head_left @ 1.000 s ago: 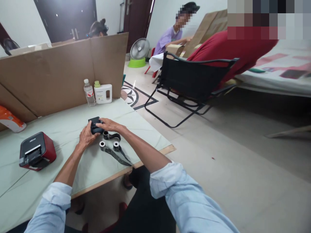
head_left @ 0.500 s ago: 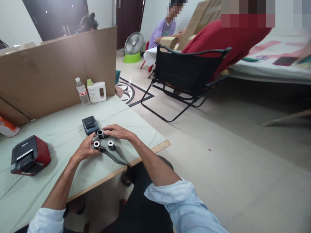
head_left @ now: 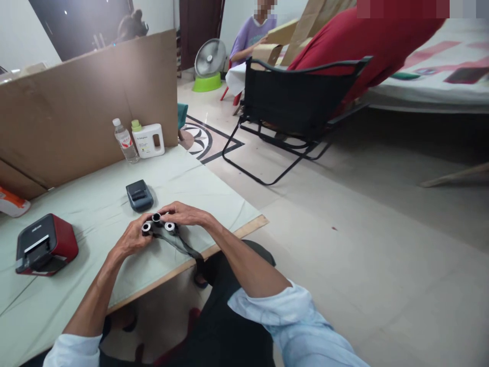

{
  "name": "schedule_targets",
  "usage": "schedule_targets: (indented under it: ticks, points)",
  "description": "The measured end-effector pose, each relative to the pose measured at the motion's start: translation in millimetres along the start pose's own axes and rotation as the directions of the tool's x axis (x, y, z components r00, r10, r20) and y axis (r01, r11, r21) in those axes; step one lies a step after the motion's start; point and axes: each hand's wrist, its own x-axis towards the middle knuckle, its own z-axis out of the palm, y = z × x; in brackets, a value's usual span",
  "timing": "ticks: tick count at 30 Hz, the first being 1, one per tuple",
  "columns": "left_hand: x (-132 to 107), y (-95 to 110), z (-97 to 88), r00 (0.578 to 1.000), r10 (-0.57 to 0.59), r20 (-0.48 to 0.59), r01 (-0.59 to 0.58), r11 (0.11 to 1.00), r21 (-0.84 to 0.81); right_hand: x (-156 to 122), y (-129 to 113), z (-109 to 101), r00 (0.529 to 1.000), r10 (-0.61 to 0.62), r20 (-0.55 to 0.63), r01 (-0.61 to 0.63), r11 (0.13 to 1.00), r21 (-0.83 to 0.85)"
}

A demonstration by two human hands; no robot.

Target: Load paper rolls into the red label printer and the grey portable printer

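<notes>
Three small rolls of black ribbon stand close together on the table, their round ends facing up. My left hand (head_left: 134,235) curls around the left roll (head_left: 146,229), which has a white core. My right hand (head_left: 184,213) reaches over from the right, its fingertips at the back roll (head_left: 156,218); its finger undersides are hidden. Just below those fingers is the right roll (head_left: 170,227), also white-cored. Loose black ribbon (head_left: 186,247) trails from the rolls over the table's front edge. Beyond my hands lies a small dark blue-grey device (head_left: 139,195).
A red and black boxy device (head_left: 46,244) sits on the table (head_left: 95,204) at left. A water bottle (head_left: 126,141) and a white jug (head_left: 148,139) stand against a cardboard panel (head_left: 76,102). A black folding chair (head_left: 286,99) and a person in purple (head_left: 248,38) are farther off.
The rolls have come closer together, and the back one has moved toward me, away from the blue-grey device. Both hands have closed in around them. The view has shifted slightly.
</notes>
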Motion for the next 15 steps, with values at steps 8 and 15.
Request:
schedule_targets:
  ticks: [8, 15]
  points:
    - [-18.3, 2.6, -2.2, 1.000, 0.000, -0.023, 0.001, 0.998, 0.061, 3.3, -3.1, 17.5, 0.997, -0.062, 0.052, 0.061, 0.998, 0.011]
    - [-22.6, -4.9, 0.5, 0.996, 0.041, -0.078, -0.027, 0.983, 0.182, 4.5, -10.1, 23.8, 0.993, -0.088, 0.084, 0.089, 0.996, -0.010]
